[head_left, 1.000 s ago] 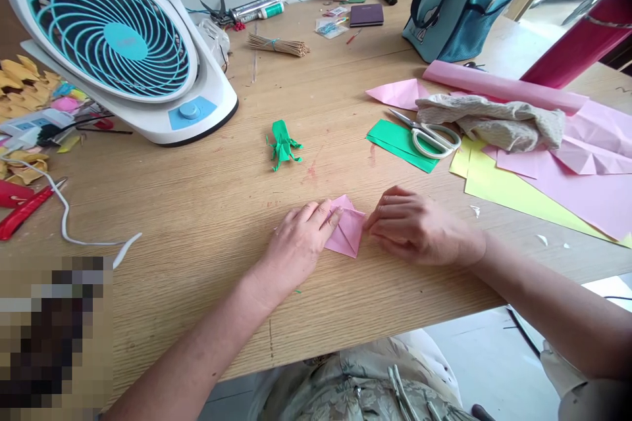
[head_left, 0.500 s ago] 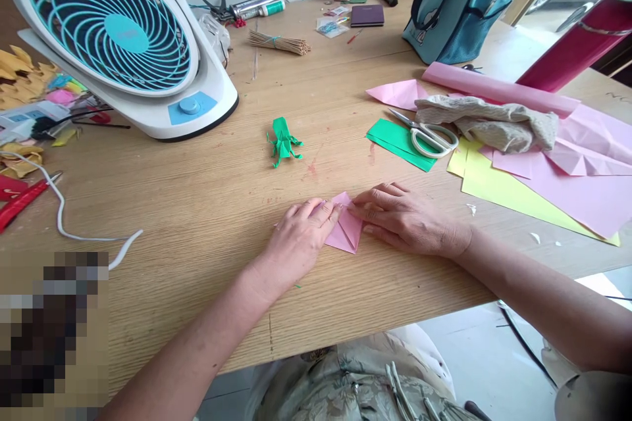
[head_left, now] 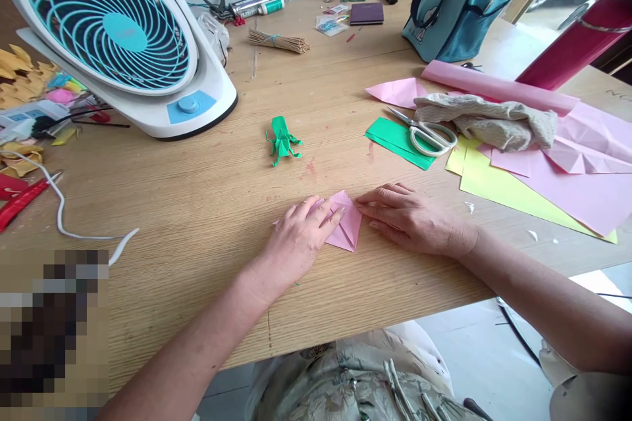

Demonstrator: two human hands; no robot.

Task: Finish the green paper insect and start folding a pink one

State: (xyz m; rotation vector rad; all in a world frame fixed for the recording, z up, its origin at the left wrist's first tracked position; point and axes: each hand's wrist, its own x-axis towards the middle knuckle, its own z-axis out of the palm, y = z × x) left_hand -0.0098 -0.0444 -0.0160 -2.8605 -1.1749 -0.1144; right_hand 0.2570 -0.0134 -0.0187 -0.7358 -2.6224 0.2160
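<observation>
A small folded sheet of pink origami paper [head_left: 351,227] lies on the wooden table in front of me, a pointed flap and creases showing. My left hand [head_left: 302,230] rests flat over its left part, fingers stretched and pressing it down, hiding that side. At the paper's right corner, my right hand [head_left: 412,217] has its fingers close together, fingertips on the edge. Beyond them stands a green folded-paper figure [head_left: 282,141] with curled legs. Scissors [head_left: 432,137] lie partly over green paper sheets [head_left: 390,138] to the right.
A white and blue fan [head_left: 192,105] stands at the left, a white cord [head_left: 64,223] nearer me. Yellow paper [head_left: 498,191], pink sheets [head_left: 592,197] and a grey cloth [head_left: 498,122] lie at the right. Behind are a blue bag [head_left: 449,13], a red bottle [head_left: 567,46] and bundled sticks [head_left: 279,41].
My right fingertips have slid slightly right, from on top of the pink paper to its right corner. My left hand stays on the paper, its fingers a little more spread.
</observation>
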